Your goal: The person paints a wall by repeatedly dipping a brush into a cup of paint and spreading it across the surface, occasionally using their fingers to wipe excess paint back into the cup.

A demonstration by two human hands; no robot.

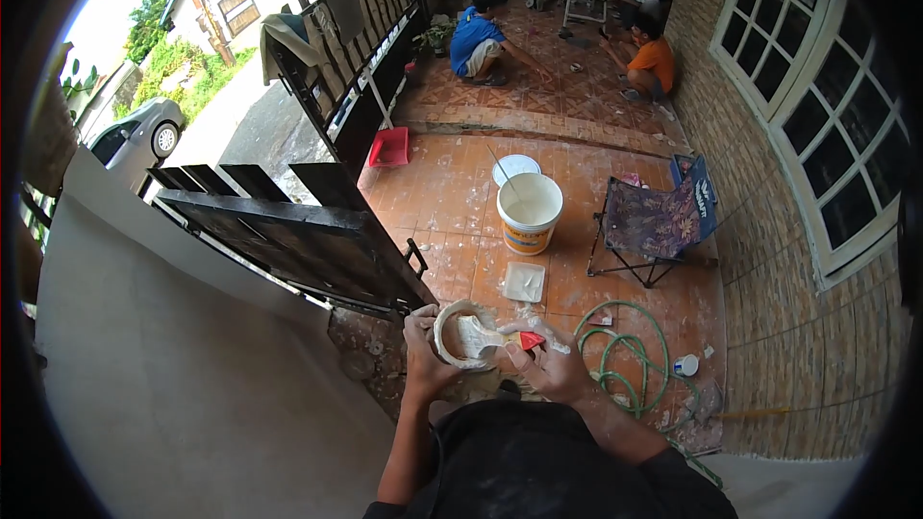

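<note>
Gripping the pot (465, 363), the curled left hand (424, 354) steadies it beneath the brush (477, 336), pinched in the right hand (556, 367), likely catching drips.

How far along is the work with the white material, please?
Already done: the big bucket stands open. In hand: the left hand holds a white-coated container, the right hand a red-ended tool inside it. Probably left: emptying the container, then cleaning the spotted floor. Overall progress, I cannot tell.

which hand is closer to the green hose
Right. The right hand, holding the brush, is just left of the green hose; the left hand is farther left, gripping the container's far side.
</note>
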